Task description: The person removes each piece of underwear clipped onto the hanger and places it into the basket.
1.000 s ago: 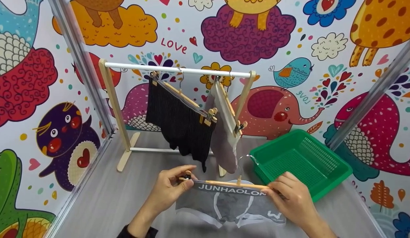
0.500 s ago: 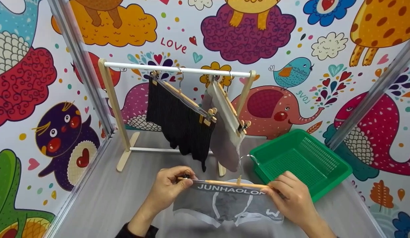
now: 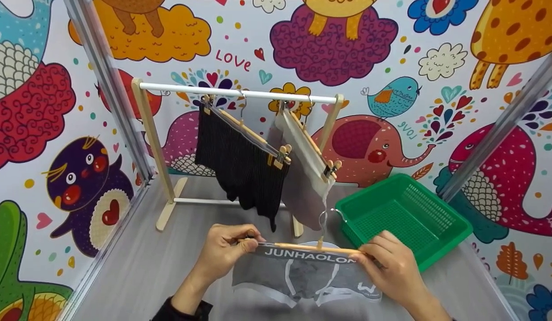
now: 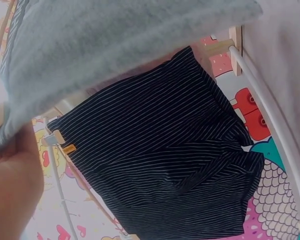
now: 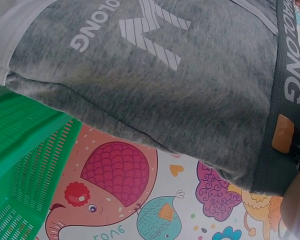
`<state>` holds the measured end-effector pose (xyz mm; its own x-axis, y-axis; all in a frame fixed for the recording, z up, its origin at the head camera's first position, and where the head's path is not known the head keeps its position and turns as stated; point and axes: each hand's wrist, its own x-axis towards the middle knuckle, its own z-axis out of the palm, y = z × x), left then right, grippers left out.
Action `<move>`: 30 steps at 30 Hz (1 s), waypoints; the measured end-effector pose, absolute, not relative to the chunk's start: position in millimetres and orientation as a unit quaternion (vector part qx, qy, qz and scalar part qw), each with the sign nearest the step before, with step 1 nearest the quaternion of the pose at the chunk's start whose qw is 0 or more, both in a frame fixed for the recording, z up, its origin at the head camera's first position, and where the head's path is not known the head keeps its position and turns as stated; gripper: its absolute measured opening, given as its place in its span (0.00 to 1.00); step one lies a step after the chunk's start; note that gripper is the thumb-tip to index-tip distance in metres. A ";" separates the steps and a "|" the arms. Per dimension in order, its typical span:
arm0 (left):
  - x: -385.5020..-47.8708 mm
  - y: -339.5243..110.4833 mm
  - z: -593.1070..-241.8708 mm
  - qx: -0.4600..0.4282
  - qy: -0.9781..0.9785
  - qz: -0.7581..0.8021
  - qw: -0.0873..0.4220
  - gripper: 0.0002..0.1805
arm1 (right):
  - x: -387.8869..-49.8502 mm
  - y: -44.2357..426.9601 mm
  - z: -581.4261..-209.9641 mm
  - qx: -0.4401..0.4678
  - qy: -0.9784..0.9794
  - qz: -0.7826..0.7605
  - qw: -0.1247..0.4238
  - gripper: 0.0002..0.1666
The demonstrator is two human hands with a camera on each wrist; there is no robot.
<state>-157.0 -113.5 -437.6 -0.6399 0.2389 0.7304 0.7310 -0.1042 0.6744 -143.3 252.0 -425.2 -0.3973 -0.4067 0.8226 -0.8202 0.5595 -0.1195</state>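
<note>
A pair of grey boxer briefs [image 3: 309, 274] with white trim hangs from a wooden clip hanger [image 3: 311, 246], just above the floor, in the head view. My left hand [image 3: 224, 252] pinches the clip at the hanger's left end, by the waistband; the fingers mostly cover that clip. At the other end my right hand [image 3: 389, 265] grips the hanger. The right wrist view shows a tan-padded clip [image 5: 283, 134] biting the waistband, with part of the hand at the corner. The hanger's metal hook [image 3: 327, 218] points up.
Behind my hands stands a rack [image 3: 195, 89] with a white bar. Striped black shorts [image 3: 244, 165] and a pale grey garment [image 3: 302, 178] hang there on clip hangers. To the right, a green plastic basket [image 3: 347, 209] sits near the cartoon-patterned wall [image 3: 347, 102].
My left fingers have closed further over the clip, which showed more before. The boxer briefs have shifted slightly left. On the rack, the pale garment's near end has swung right.
</note>
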 end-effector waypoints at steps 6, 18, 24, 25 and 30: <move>-157.6 -113.1 -435.9 -0.387 -0.642 -0.628 0.209 0.08 | -142.5 251.9 -424.3 0.385 -0.794 0.264 0.389 0.21; -153.7 -114.5 -438.0 -0.388 -0.627 -0.653 0.174 0.10 | -142.0 251.7 -425.2 0.389 -0.793 0.259 0.390 0.20; -151.3 -115.9 -435.5 -0.376 -0.633 -0.658 0.156 0.15 | -141.3 252.0 -425.6 0.387 -0.798 0.251 0.388 0.20; -150.9 -115.8 -434.8 -0.374 -0.637 -0.655 0.157 0.15 | -141.4 251.8 -425.5 0.389 -0.797 0.250 0.389 0.20; -149.4 -113.8 -430.7 -0.367 -0.677 -0.615 0.171 0.18 | -142.6 250.6 -424.5 0.399 -0.790 0.253 0.392 0.19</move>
<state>-149.4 -113.8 -430.7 -0.6723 0.2866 0.6825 0.7071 -0.0245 0.7067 -142.6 250.6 -424.5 -0.3750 -0.4313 0.8206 -0.8280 0.5539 -0.0873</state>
